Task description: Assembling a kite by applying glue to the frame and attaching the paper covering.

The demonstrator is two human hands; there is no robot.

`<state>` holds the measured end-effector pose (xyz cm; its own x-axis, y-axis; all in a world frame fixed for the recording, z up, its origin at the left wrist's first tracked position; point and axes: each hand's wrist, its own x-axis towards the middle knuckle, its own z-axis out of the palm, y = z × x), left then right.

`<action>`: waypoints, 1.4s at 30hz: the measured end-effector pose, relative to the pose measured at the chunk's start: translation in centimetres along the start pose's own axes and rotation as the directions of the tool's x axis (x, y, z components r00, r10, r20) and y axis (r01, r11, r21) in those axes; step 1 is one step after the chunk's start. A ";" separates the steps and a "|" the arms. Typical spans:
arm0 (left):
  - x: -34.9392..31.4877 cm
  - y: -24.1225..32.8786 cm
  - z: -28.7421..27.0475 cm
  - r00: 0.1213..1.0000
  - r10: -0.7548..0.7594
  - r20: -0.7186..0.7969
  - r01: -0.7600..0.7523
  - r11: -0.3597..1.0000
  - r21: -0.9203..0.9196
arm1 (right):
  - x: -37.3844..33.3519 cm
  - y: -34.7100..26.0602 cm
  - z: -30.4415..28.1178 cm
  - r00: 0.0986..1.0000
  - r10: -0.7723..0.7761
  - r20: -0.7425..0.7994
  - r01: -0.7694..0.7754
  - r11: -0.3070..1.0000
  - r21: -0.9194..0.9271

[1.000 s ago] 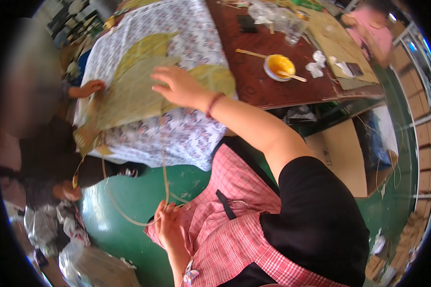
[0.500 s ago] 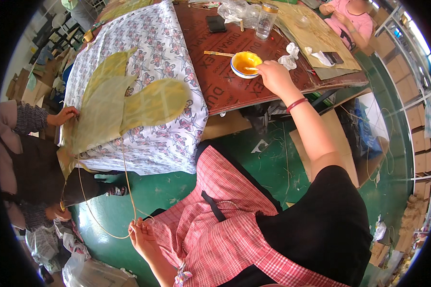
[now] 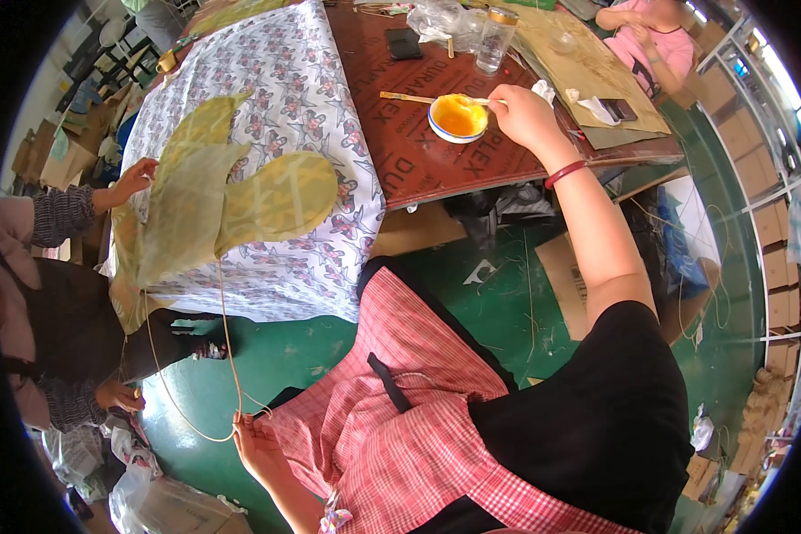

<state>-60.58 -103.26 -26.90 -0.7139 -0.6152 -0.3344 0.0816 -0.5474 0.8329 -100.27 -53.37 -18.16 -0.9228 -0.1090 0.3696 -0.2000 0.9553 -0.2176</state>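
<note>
My left hand pinches the lower bend of a thin cane loop over the floor. The loop's two sides run up to a translucent olive-yellow shaped sheet with rounded lobes, partly on the table and partly hanging off it. Over the table, my right hand is closed on the end of a thin pale stick. Its other end rests at the rim of a white bowl with a blue edge, which contains orange-yellow liquid. The stick's tip is too small to make out.
A patterned white cloth covers the table's left part. Beside the bowl lies a flat wooden stick; a glass jar and black pouch stand farther back. At left, a co-worker's hand is near the sheet; another person sits far right.
My right hand has moved up and right, lifting the stick from inside the bowl to its rim. My left hand and the sheet have shifted slightly left. The co-worker's upper hand has risen off the sheet.
</note>
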 end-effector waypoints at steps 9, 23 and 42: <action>0.3 -0.3 -1.1 0.998 -0.056 -0.038 0.050 0.989 -0.141 | 1.5 -1.3 -3.8 0.996 -0.083 0.023 0.083 0.996 -0.019; 0.1 -0.2 -0.4 1.000 0.010 0.006 -0.009 0.994 -0.108 | 1.3 -0.6 0.7 0.994 -0.090 0.062 0.082 0.990 0.119; 0.2 -0.5 -1.2 1.000 0.018 -0.013 -0.019 0.994 -0.107 | -5.6 0.6 -1.9 0.988 -0.128 -0.081 0.142 0.969 0.204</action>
<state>-59.93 -103.87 -27.92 -0.7035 -0.6320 -0.3250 0.1693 -0.5932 0.7871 -94.64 -51.71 -18.63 -0.8597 -0.2077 0.4667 -0.3920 0.8540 -0.3421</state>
